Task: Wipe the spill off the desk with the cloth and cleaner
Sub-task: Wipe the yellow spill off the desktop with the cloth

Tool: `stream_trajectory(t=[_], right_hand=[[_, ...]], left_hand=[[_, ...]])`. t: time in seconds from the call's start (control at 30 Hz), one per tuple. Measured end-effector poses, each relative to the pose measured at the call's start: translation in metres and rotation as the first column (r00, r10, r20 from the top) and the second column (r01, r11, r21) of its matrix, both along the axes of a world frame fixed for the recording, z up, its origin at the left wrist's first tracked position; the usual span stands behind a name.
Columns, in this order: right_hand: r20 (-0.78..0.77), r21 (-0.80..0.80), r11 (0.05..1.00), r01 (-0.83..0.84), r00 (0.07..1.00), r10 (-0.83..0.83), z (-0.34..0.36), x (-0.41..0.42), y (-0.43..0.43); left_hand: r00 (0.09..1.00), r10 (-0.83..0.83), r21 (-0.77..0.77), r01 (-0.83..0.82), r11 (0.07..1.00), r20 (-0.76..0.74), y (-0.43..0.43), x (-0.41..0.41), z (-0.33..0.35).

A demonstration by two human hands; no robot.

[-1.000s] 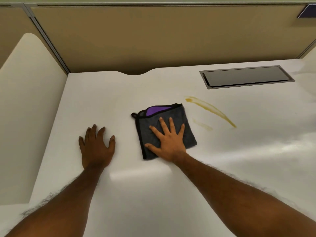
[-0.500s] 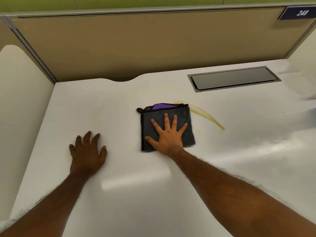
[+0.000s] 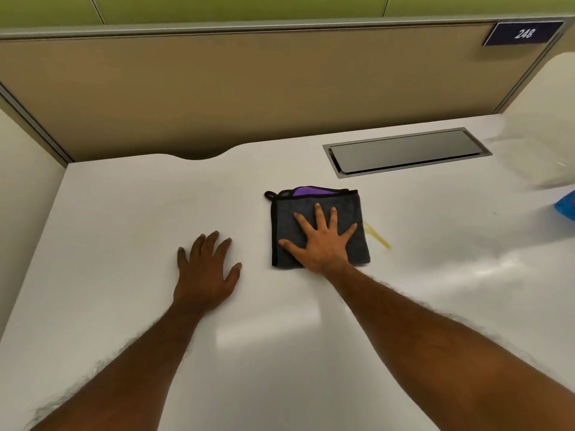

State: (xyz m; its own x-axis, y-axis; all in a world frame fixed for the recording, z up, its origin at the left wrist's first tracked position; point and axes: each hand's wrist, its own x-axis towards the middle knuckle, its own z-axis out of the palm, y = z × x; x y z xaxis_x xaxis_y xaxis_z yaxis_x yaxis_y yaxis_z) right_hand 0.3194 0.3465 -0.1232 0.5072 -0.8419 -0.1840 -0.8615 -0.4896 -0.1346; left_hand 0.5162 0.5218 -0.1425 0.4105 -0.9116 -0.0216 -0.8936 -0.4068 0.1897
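Note:
A folded grey cloth (image 3: 317, 209) with a purple inner side lies on the white desk (image 3: 124, 231). My right hand (image 3: 322, 241) presses flat on it, fingers spread. A short yellow-brown streak of spill (image 3: 378, 236) shows at the cloth's right edge; the cloth hides the rest of the streak. My left hand (image 3: 207, 265) rests flat on the bare desk to the left of the cloth, fingers apart, holding nothing. No cleaner bottle is clearly in view.
A dark metal cable flap (image 3: 407, 152) is set into the desk at the back right. A beige partition (image 3: 249, 88) stands behind. A blue object (image 3: 567, 206) and a blurred clear shape (image 3: 541, 157) are at the right edge.
My right hand has slid the cloth to the right over the spill, so only the streak's lower end still shows. My left hand stays flat on the desk.

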Motion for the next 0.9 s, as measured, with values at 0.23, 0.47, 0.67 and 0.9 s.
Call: stream_trajectory(t=[0.23,0.47,0.67,0.9], right_hand=[[0.004,-0.015,0.970,-0.244,0.970,0.244,-0.005,0.022,0.008],[0.051,-0.046,0.993,0.112,0.993,-0.110,-0.004,-0.032,-0.042],[0.006,-0.007,0.995,0.096,0.995,-0.096,-0.003,-0.002,-0.045],[0.033,-0.040,0.993,-0.107,0.994,0.108,-0.007,-0.042,-0.045]], left_hand=[[1.000,-0.016,-0.028,0.016,0.999,0.023,-0.006,0.003,-0.001],[1.000,-0.014,-0.033,0.015,0.999,0.017,-0.021,-0.003,-0.001],[0.998,-0.059,-0.088,0.060,0.994,0.010,-0.021,-0.015,-0.008],[0.999,-0.040,-0.088,0.040,0.995,0.002,-0.019,-0.017,-0.006]])
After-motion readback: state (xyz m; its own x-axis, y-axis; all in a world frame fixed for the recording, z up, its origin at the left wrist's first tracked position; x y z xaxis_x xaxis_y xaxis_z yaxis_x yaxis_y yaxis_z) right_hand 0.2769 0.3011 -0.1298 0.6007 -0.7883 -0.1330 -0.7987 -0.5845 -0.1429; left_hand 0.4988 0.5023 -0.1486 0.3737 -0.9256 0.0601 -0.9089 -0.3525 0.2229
